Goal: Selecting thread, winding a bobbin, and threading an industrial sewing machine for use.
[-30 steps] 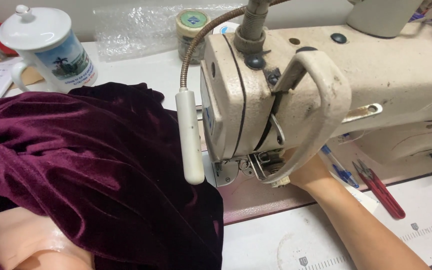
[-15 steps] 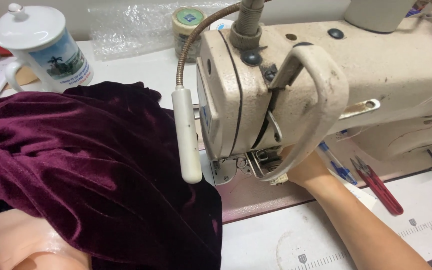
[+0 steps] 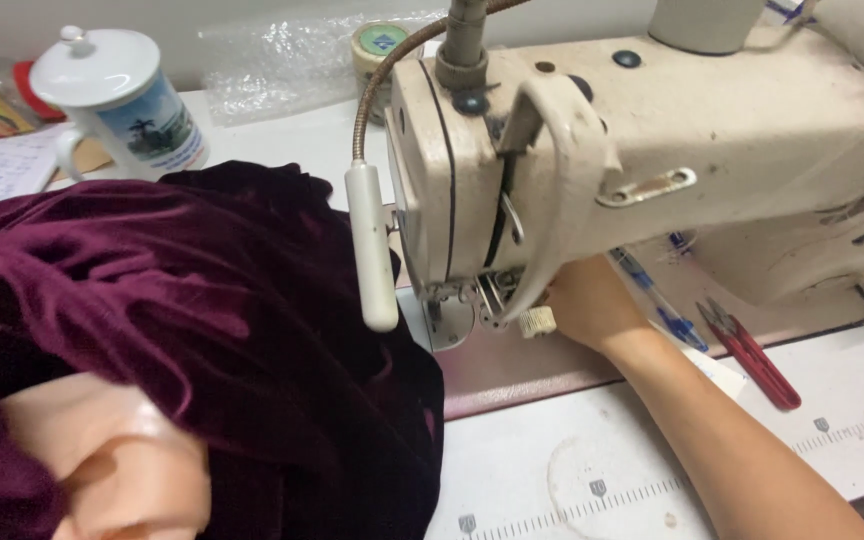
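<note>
Closest to me, at the lower left, the left hand [image 3: 117, 465] is bunched under a heap of dark burgundy velvet [image 3: 202, 300], the fingers curled together with cloth draped over the knuckles; whether they pinch a fold underneath I cannot tell. The velvet lies to the left of the sewing machine [image 3: 652, 170], its right edge falling just short of the needle area. It looks soft and limp, with a pile that would slide on itself, and heavy enough in bulk to drag off the white table [image 3: 572, 470]. I would judge it best gathered in handfuls near the edge facing the machine, not lifted by one corner.

Right of the cloth, the right hand [image 3: 587, 300] reaches under the machine's head, behind the presser foot; its fingers are hidden by the casing, so I cannot say if they are spread or closed on anything. A small white lamp [image 3: 372, 250] hangs on a goose-neck at the machine's left face. Just right of the forearm lie red thread snips [image 3: 752, 355] and a blue pen [image 3: 657, 300] against the machine's base.

Furthest back, left of the machine, stand a lidded white mug [image 3: 122, 100] and crumpled clear plastic wrap [image 3: 272, 65].
</note>
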